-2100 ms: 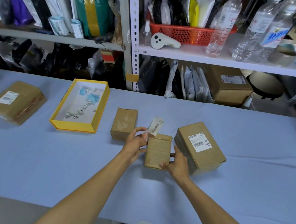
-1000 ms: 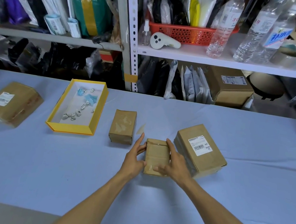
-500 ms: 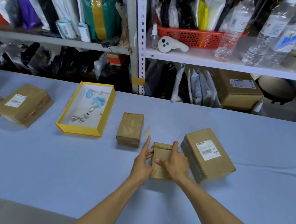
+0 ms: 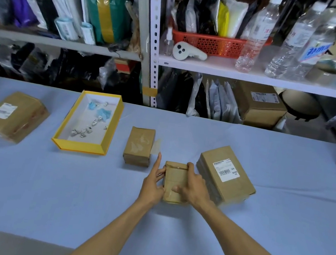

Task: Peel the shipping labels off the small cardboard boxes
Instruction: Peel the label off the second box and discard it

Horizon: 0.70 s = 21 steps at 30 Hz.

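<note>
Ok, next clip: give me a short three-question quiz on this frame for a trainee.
1. True or false: the small box touched by the left hand and right hand shows a white label on top.
2. The labelled box lies: A) left of the small box, B) right of it, C) on top of it.
3. What colour is the tray beside the bare box?
Key: 1 false; 2 B; 3 yellow.

"MX" on shipping label [image 4: 224, 170]
</note>
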Each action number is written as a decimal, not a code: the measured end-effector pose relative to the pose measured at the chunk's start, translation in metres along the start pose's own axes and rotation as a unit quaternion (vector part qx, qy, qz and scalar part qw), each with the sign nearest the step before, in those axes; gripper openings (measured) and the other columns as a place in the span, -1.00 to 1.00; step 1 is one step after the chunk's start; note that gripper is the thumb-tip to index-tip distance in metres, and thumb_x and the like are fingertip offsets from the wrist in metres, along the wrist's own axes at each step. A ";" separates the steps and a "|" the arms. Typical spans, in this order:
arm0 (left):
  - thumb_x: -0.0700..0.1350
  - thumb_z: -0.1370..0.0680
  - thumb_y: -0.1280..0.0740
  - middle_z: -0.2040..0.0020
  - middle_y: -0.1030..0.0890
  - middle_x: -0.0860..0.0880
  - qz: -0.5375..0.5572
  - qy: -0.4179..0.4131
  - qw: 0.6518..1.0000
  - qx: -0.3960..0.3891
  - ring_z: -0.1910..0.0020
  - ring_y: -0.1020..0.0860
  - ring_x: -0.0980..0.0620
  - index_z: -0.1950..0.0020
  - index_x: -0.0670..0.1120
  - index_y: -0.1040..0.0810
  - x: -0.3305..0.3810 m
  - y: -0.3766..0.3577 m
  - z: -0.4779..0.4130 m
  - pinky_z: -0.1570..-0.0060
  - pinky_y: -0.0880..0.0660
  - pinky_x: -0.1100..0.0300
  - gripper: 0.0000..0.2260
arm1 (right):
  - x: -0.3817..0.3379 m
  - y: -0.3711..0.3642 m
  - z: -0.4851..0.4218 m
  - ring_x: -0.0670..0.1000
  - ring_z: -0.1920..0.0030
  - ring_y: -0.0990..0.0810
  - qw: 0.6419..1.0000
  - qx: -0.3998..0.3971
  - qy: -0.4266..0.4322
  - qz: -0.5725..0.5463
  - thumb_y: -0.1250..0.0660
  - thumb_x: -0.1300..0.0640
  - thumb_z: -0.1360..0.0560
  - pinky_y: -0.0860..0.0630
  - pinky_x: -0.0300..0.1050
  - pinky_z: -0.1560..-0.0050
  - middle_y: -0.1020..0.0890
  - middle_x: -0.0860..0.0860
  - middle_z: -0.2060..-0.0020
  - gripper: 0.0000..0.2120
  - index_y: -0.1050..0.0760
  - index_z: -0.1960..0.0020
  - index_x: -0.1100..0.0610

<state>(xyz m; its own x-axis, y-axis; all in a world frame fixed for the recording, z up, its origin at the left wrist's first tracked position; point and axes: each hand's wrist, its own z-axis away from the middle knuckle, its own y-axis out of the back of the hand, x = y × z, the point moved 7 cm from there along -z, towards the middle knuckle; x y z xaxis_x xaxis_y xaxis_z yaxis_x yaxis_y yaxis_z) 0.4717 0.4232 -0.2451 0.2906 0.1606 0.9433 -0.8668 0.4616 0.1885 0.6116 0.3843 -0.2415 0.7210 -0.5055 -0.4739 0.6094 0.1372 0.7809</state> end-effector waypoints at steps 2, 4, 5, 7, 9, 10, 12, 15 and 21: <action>-0.42 -0.44 -0.38 -0.17 -0.49 0.09 -0.003 0.000 1.000 -0.001 -0.25 -0.47 0.09 -0.56 0.11 0.03 0.001 0.000 0.001 -0.30 -0.45 0.08 -0.11 | 0.001 0.002 -0.002 0.22 -0.08 -0.56 1.000 0.030 0.008 -0.006 -0.39 0.03 -0.48 -0.53 0.09 -0.05 -0.59 0.18 -0.06 -0.37 -0.12 -0.41 0.09; -0.43 -0.45 -0.37 -0.18 -0.49 0.09 -0.003 0.001 1.000 -0.004 -0.25 -0.46 0.10 -0.56 0.11 0.03 0.002 -0.001 0.001 -0.31 -0.45 0.07 -0.11 | 0.002 0.004 -0.001 0.17 -0.03 -0.56 0.999 0.047 0.005 -0.020 -0.22 0.12 -0.55 -0.54 0.05 -0.03 -0.58 0.17 -0.03 -0.51 -0.12 -0.42 0.05; -0.43 -0.45 -0.37 -0.19 -0.49 0.07 -0.004 0.001 1.000 -0.004 -0.25 -0.46 0.10 -0.55 0.12 0.03 0.002 -0.001 0.001 -0.31 -0.45 0.08 -0.12 | 0.003 0.006 0.001 0.13 -0.01 -0.54 0.998 0.045 -0.006 -0.043 -0.12 0.14 -0.57 -0.52 -0.01 -0.01 -0.56 0.14 -0.02 -0.53 -0.10 -0.45 0.00; -0.40 -0.46 -0.38 -0.22 -0.48 0.04 -0.006 -0.001 1.000 -0.004 -0.26 -0.45 0.11 -0.54 0.15 0.03 0.003 -0.001 0.001 -0.31 -0.45 0.11 -0.12 | 0.005 0.005 0.003 0.12 0.01 -0.53 0.998 0.035 -0.019 -0.055 -0.05 0.16 -0.59 -0.46 -0.07 0.03 -0.55 0.11 0.00 -0.47 -0.02 -0.52 -0.02; -0.39 -0.46 -0.38 -0.23 -0.48 0.04 -0.004 -0.003 1.000 -0.003 -0.27 -0.45 0.10 -0.55 0.15 0.03 0.002 0.000 0.001 -0.31 -0.45 0.12 -0.12 | 0.004 0.005 0.004 0.19 -0.08 -0.56 0.999 0.038 -0.005 -0.032 -0.21 0.08 -0.57 -0.48 -0.02 -0.02 -0.59 0.16 -0.08 -0.32 0.08 -0.56 0.11; -0.40 -0.45 -0.38 -0.23 -0.48 0.06 -0.003 -0.003 1.000 -0.002 -0.26 -0.45 0.11 -0.55 0.15 0.02 0.001 0.000 0.000 -0.30 -0.45 0.14 -0.12 | 0.004 0.004 0.005 0.21 -0.13 -0.57 0.998 0.041 0.002 -0.041 -0.31 -0.01 -0.52 -0.49 -0.01 -0.06 -0.60 0.16 -0.13 -0.22 0.06 -0.55 0.16; -0.44 -0.45 -0.36 -0.19 -0.48 0.11 -0.003 -0.003 1.000 0.000 -0.23 -0.46 0.15 -0.54 0.15 0.01 0.003 0.000 -0.002 -0.23 -0.47 0.26 -0.11 | 0.008 0.003 0.009 0.19 -0.20 -0.55 0.995 0.040 -0.001 -0.092 -0.47 -0.06 -0.37 -0.49 -0.02 -0.10 -0.58 0.12 -0.19 -0.13 -0.09 -0.50 0.15; -0.48 -0.44 -0.32 -0.16 -0.47 0.10 0.009 -0.007 1.000 0.004 -0.20 -0.45 0.16 -0.54 0.10 0.00 0.006 -0.001 -0.004 -0.09 -0.47 0.44 -0.13 | 0.014 0.001 0.010 0.11 -0.18 -0.57 0.990 0.045 -0.001 -0.132 -0.51 0.00 -0.33 -0.51 0.00 -0.15 -0.59 0.06 -0.19 -0.25 -0.26 -0.41 0.09; -0.49 -0.48 -0.27 -0.20 -0.43 0.23 0.000 -0.025 1.000 -0.007 -0.12 -0.48 0.41 -0.51 0.14 0.00 0.017 0.000 -0.033 -0.20 -0.47 0.33 -0.18 | 0.005 0.015 -0.006 0.04 -0.05 -0.62 0.973 0.074 0.041 -0.215 -0.30 0.35 -0.40 -0.59 0.00 -0.03 -0.62 0.01 -0.10 -0.37 -0.29 -0.40 -0.04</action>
<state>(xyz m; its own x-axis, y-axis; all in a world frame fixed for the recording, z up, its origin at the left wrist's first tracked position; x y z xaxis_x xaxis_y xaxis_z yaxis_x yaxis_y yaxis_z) 0.4903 0.4546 -0.2381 0.2699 0.1169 0.9558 -0.8611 0.4736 0.1852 0.6259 0.3892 -0.2348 0.4368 -0.4191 -0.7960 0.8106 -0.2003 0.5503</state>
